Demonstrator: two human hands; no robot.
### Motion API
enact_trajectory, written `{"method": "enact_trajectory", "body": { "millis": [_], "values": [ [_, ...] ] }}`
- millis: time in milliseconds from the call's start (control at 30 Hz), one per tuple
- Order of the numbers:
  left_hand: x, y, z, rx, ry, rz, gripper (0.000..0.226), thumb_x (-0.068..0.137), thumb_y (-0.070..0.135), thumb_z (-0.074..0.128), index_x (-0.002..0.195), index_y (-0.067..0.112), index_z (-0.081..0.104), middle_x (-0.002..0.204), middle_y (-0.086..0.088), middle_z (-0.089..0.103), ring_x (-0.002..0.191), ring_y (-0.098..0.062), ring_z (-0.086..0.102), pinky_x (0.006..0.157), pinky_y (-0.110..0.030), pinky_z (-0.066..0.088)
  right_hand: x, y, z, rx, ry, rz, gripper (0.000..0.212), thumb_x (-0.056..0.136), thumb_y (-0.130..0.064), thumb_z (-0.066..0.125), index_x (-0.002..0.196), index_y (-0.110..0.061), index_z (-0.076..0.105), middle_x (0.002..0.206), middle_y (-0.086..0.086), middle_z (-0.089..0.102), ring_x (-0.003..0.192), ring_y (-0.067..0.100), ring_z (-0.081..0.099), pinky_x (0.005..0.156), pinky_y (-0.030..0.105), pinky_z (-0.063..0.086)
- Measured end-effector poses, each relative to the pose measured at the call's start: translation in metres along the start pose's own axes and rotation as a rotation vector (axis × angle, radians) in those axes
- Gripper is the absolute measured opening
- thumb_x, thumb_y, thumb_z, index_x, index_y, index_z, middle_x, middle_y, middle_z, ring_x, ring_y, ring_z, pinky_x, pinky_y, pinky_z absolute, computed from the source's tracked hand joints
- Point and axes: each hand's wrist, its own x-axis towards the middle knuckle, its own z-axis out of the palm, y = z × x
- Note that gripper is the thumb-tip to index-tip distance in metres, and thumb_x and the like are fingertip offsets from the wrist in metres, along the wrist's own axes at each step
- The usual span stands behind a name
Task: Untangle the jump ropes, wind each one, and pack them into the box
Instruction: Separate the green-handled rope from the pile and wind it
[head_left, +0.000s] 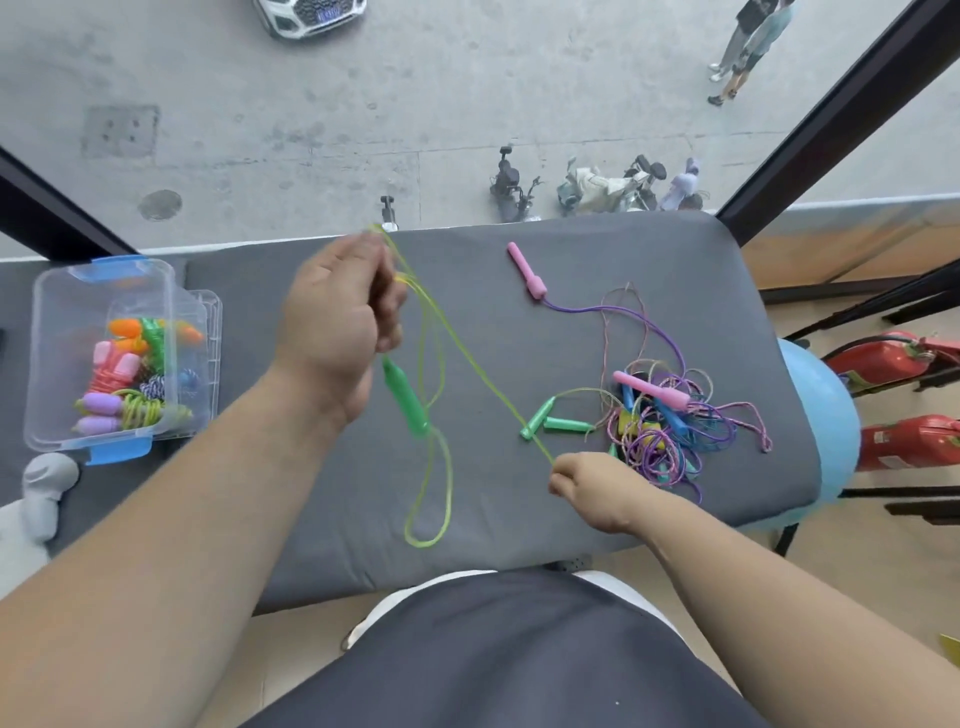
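My raised left hand (337, 322) pinches the green rope (470, 358), its handle (406, 397) dangling below; my right hand (597, 486), nearer and rightward, grips the taut strand beside the tangle (670, 421).

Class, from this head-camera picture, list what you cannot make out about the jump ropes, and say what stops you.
- Head view: which cord joins which handle in the tangled pile of purple, pink and blue ropes; the cords overlap.
- How many wound ropes lie in the clear plastic box with blue clips; they hide each other.
- The left hand's grip on the yellow-green cord; motion blur.
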Motion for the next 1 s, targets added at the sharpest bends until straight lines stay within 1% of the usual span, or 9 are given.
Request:
{"method": "enact_trajectory", "body": {
  "millis": [100, 200, 267, 433, 500, 600, 767, 867, 1000],
  "values": [
    [0.020, -0.008, -0.025, 0.083, 0.110, -0.086, 0.024, 0.107, 0.031, 0.046, 0.090, 0.019, 0.060, 0.060, -0.001, 0.050, 0.046, -0.012, 0.028, 0.049, -0.027, 0.023, -0.006, 0.009, -0.010, 0.152, 0.083, 0.057, 0.025, 0.101, -0.023, 0.047, 0.082, -0.017, 0.063, 0.094, 0.006, 0.073, 0.094, 0.028, 0.065, 0.085, 0.034, 0.050],
    [0.020, -0.042, -0.042, 0.316, 0.042, -0.330, 0.014, 0.102, 0.038, 0.055, 0.101, 0.023, 0.058, 0.074, -0.006, 0.061, 0.050, -0.014, 0.027, 0.053, -0.029, 0.023, -0.020, -0.023, -0.030, 0.653, 0.160, 0.017, 0.031, 0.105, -0.017, 0.042, 0.082, -0.010, 0.062, 0.083, 0.006, 0.074, 0.077, 0.022, 0.067, 0.079, 0.031, 0.052],
    [0.006, -0.070, -0.043, 0.385, -0.039, -0.418, 0.015, 0.095, 0.035, 0.064, 0.100, 0.021, 0.061, 0.081, -0.008, 0.064, 0.053, -0.013, 0.027, 0.053, -0.028, 0.022, -0.035, -0.054, -0.047, 1.008, 0.148, -0.038, 0.030, 0.108, -0.019, 0.037, 0.085, -0.009, 0.054, 0.076, 0.015, 0.070, 0.072, 0.025, 0.067, 0.079, 0.040, 0.055],
    [-0.041, -0.106, -0.027, 0.331, -0.356, -0.329, 0.051, 0.063, 0.021, 0.053, 0.110, 0.019, 0.073, 0.092, 0.006, 0.066, 0.064, -0.005, 0.043, 0.057, -0.020, 0.034, -0.067, -0.117, -0.091, 1.403, 0.069, -0.190, 0.030, 0.109, -0.025, 0.035, 0.086, -0.011, 0.049, 0.071, 0.016, 0.065, 0.077, 0.037, 0.068, 0.076, 0.048, 0.059],
    [-0.054, -0.116, -0.022, 0.395, -0.537, -0.282, 0.046, 0.059, 0.025, 0.054, 0.100, 0.024, 0.076, 0.104, 0.004, 0.068, 0.085, -0.004, 0.056, 0.071, -0.016, 0.044, -0.071, -0.128, -0.100, 1.489, 0.074, -0.203, 0.030, 0.109, -0.026, 0.036, 0.086, -0.011, 0.049, 0.072, 0.016, 0.064, 0.077, 0.037, 0.069, 0.068, 0.043, 0.060],
    [-0.058, -0.139, -0.028, 0.719, -0.692, -0.277, 0.018, 0.068, 0.036, 0.061, 0.071, 0.028, 0.077, 0.100, -0.005, 0.064, 0.099, -0.014, 0.060, 0.096, -0.036, 0.047, -0.072, -0.130, -0.113, 1.667, 0.173, -0.197, 0.031, 0.108, -0.027, 0.037, 0.084, -0.013, 0.051, 0.068, 0.013, 0.064, 0.073, 0.034, 0.072, 0.061, 0.038, 0.061],
    [-0.063, -0.174, -0.066, 1.026, -0.535, -0.441, 0.037, 0.101, 0.038, 0.055, 0.079, 0.013, 0.071, 0.091, -0.002, 0.061, 0.074, -0.017, 0.056, 0.075, -0.033, 0.046, -0.072, -0.111, -0.137, 1.940, 0.452, -0.245, 0.031, 0.107, -0.029, 0.039, 0.084, -0.013, 0.052, 0.065, 0.010, 0.065, 0.073, 0.030, 0.073, 0.059, 0.033, 0.059],
    [-0.061, -0.172, -0.080, 0.961, -0.347, -0.458, 0.046, 0.103, 0.040, 0.050, 0.075, 0.008, 0.067, 0.064, 0.000, 0.053, 0.061, -0.019, 0.048, 0.064, -0.033, 0.040, -0.068, -0.097, -0.147, 1.978, 0.513, -0.272, 0.029, 0.106, -0.033, 0.042, 0.097, -0.009, 0.057, 0.079, 0.014, 0.071, 0.084, 0.032, 0.074, 0.066, 0.035, 0.060],
    [-0.057, -0.137, -0.068, 0.646, -0.231, -0.418, 0.049, 0.106, 0.040, 0.046, 0.065, 0.013, 0.055, 0.055, 0.002, 0.048, 0.052, -0.015, 0.036, 0.057, -0.030, 0.030, -0.051, -0.080, -0.132, 1.818, 0.347, -0.085, 0.048, 0.096, -0.039, 0.058, 0.127, -0.002, 0.052, 0.119, 0.021, 0.069, 0.106, 0.034, 0.070, 0.097, 0.043, 0.054]
  ]
}}
